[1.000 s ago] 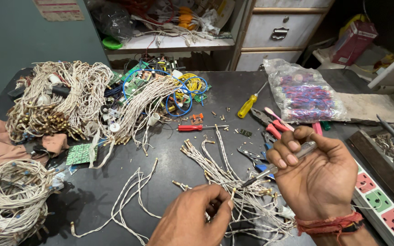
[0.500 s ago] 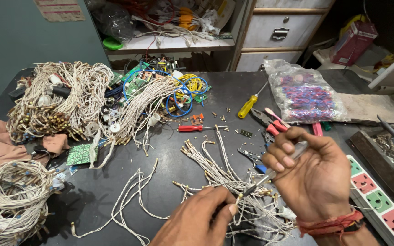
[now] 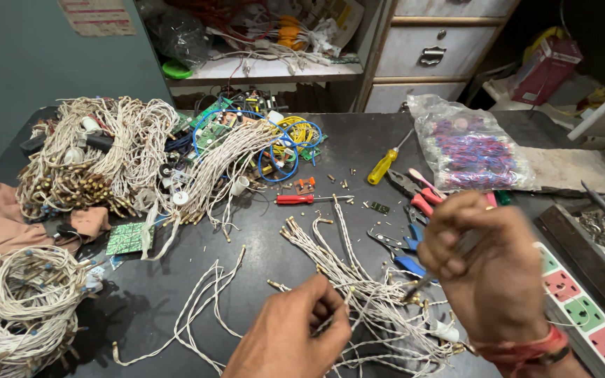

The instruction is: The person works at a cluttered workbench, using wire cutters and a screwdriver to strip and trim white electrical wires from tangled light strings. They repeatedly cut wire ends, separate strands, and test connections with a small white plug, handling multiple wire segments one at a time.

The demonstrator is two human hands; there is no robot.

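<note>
Left hand [image 3: 292, 336] fingers pinched on a white wire [image 3: 337, 308] above the loose wire pile [image 3: 365, 301] on the table [image 3: 358, 150], right hand [image 3: 488, 269] fisted around a thin tool [image 3: 421, 283], blurred, tip near wire end, handle hidden.

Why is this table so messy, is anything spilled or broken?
Nothing looks broken. Small brass bits lie scattered around the red screwdriver, and white wires sprawl in a loose tangle under the left hand and right hand.
</note>
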